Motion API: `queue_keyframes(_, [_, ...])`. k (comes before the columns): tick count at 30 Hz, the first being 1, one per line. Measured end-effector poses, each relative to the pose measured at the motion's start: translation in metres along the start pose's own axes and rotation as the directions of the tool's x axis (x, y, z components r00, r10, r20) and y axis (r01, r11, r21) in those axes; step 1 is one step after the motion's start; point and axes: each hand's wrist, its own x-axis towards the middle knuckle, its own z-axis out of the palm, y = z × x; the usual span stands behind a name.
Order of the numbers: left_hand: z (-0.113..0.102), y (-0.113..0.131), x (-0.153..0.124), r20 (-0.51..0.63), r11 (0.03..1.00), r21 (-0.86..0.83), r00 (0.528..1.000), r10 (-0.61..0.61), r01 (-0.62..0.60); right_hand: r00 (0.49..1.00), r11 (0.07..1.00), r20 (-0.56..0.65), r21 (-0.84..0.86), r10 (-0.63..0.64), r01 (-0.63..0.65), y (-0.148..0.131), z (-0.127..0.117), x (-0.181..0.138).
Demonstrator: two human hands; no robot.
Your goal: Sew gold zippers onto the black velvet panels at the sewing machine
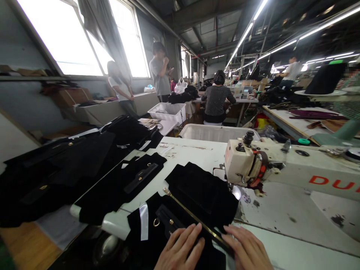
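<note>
My left hand (180,249) lies flat, fingers stretched, on a black fabric piece (202,195) at the near edge of the sewing table (281,213). My right hand (249,249) lies flat beside it, fingers together, just right of a brass zipper (194,215) that runs diagonally across the fabric. The fabric carries a white label (143,221), a gold ring and a dark strap. The cream sewing machine (281,167) stands right of the fabric, its needle end near the cloth's far edge.
Stacks of black fabric pieces (70,168) cover the table to the left. White bins (216,132) stand behind the table. A seated person (216,99) works at a far table; two others stand by the windows, another at far right.
</note>
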Motion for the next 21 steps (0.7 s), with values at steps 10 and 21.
queue_keyframes(10, [0.002, 0.009, 0.010, -0.012, 0.999, -0.008, 0.999, -0.031, 0.031, 0.993, 0.997, 0.103, -0.029, -0.067, 0.070, 0.002, 0.006, 0.010])
queue_keyframes(21, [0.014, 0.019, 0.004, 0.000, 0.997, -0.034, 0.998, -0.063, 0.063, 0.984, 0.974, 0.050, 0.143, 0.173, -0.178, 0.011, 0.002, -0.017])
